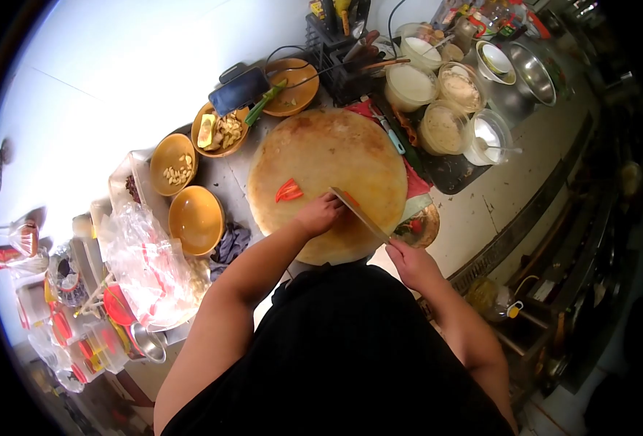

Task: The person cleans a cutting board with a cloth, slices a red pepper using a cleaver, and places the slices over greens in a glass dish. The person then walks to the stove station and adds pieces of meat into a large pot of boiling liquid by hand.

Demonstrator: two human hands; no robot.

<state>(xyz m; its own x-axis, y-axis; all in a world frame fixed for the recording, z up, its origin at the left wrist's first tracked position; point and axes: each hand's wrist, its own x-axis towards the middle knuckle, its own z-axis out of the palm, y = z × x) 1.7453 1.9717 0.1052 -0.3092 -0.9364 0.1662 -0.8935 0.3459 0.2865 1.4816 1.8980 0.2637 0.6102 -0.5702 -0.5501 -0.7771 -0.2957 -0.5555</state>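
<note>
A round wooden chopping board (321, 145) lies in front of me. My right hand (412, 265) grips the handle of a kitchen knife (365, 218), whose wide blade slants across the board's lower right. Close against the blade's tip end is my left hand (321, 214), its fingers curled down onto the board; whatever they hold is hidden beneath them. An orange-red bit (350, 198) shows just beyond the blade. To the left of my left hand lie cut pieces of red pepper (289, 190).
Left of the board stand an empty yellow bowl (196, 220), a bowl of garlic cloves (164, 161) and a bowl with ginger (204, 147). A green stalk (265, 102) rests across bowl rims. Several tubs, including one of white powder (412, 83), stand upper right. A plastic bag (147, 261) lies left.
</note>
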